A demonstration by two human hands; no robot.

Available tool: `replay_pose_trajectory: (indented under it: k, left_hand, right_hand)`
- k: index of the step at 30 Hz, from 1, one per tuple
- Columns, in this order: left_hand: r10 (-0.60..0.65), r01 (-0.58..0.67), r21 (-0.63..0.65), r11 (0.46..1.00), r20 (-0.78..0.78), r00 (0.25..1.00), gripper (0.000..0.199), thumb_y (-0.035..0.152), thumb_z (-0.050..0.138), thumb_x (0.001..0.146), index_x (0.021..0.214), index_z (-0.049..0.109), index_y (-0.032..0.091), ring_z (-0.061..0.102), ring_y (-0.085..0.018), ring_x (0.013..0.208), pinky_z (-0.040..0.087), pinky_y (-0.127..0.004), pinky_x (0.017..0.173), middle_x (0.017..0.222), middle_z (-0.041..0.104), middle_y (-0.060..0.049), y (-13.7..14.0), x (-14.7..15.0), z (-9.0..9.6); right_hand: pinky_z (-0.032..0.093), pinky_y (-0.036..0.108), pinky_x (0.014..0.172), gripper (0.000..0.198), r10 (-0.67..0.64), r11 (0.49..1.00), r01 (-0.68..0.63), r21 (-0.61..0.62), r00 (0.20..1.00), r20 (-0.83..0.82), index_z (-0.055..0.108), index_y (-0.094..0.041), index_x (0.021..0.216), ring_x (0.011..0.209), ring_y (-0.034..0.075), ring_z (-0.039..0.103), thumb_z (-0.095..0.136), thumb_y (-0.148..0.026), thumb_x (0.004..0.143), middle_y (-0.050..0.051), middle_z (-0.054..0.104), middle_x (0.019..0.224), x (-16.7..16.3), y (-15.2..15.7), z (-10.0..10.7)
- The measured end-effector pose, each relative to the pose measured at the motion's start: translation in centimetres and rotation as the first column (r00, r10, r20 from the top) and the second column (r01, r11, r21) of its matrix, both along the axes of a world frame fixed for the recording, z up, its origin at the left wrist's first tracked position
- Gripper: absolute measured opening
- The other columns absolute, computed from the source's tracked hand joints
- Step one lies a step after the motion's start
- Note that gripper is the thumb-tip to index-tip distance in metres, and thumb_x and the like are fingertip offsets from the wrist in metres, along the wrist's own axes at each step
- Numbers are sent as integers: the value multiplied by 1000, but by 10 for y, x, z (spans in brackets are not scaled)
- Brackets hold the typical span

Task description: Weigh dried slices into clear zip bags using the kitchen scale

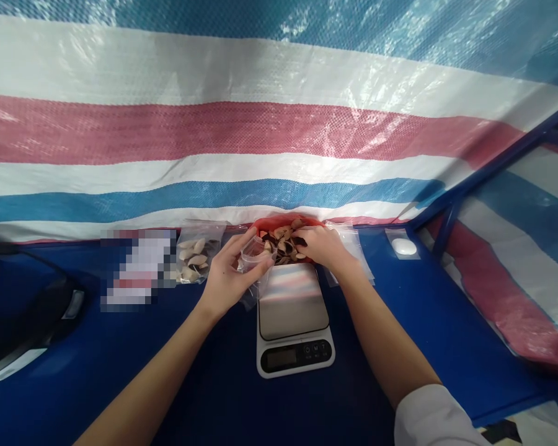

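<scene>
My left hand [230, 269] grips the mouth of a clear plastic bag [259, 272], holding it spread between thumb and fingers. Just right of that bag is a red container [283, 218] heaped with dried, curved brown and tan shell-like pieces [281, 238]. My right hand [323, 243] reaches into the heap from the right, its fingers curled around some pieces; the fingertips are partly hidden. Below both hands, a kitchen scale [292, 303] with a bare metal plate stands on the blue table. Its display looks dark.
A filled clear bag of pale pieces [195, 257] lies left of my hand. Flat plastic bags [353, 248] lie under my right forearm. Farther right is a small bag with a white oval item [403, 246]. A black strapped object [28, 303] sits left. Striped sheeting [260, 130] rises behind.
</scene>
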State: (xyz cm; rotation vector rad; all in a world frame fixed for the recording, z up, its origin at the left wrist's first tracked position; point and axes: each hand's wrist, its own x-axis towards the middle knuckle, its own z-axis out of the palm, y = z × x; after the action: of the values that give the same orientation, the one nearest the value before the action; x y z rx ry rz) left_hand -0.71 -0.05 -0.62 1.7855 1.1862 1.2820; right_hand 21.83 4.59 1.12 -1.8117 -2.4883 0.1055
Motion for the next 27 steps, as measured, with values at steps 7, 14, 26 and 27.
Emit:
replay_pose_trajectory:
  k: [7, 14, 26, 27]
  left_hand:
    - [-6, 7, 46, 999, -12, 1000, 65, 45, 79, 79, 137, 63, 22, 67, -26, 114, 53, -45, 105, 127, 68, -10, 1, 1, -1]
    - [-7, 7, 23, 1000, 0, 1000, 66, 43, 81, 77, 136, 64, 19, 66, -28, 114, 52, -45, 106, 128, 67, -12, 1, 2, -2]
    - [-38, 38, 54, 998, -7, 999, 64, 43, 81, 78, 136, 64, 22, 66, -28, 113, 51, -47, 105, 125, 68, -11, 2, 2, -8]
    - [-41, 42, 55, 998, -17, 999, 64, 42, 81, 78, 136, 64, 22, 67, -27, 112, 51, -46, 104, 124, 68, -11, 1, 2, -8]
  right_hand:
    - [51, 35, 83, 35, -72, 997, 70, -36, 995, -68, 71, -31, 123, 109, 28, 68, 57, -30, 91, 5, 73, 125, 0, 2, 1]
    - [52, 37, 79, 31, -113, 994, 112, -7, 993, -22, 77, -29, 113, 100, 30, 70, 54, -35, 93, 9, 78, 107, 1, 1, 2]
    - [55, 34, 94, 26, 34, 999, -50, -8, 785, -619, 81, -27, 104, 100, 22, 73, 63, -20, 87, 1, 80, 107, 17, 2, 6]
    - [56, 33, 94, 23, 63, 995, -95, -6, 703, -709, 81, -26, 103, 99, 21, 73, 65, -22, 87, 0, 80, 106, 16, 0, 11]
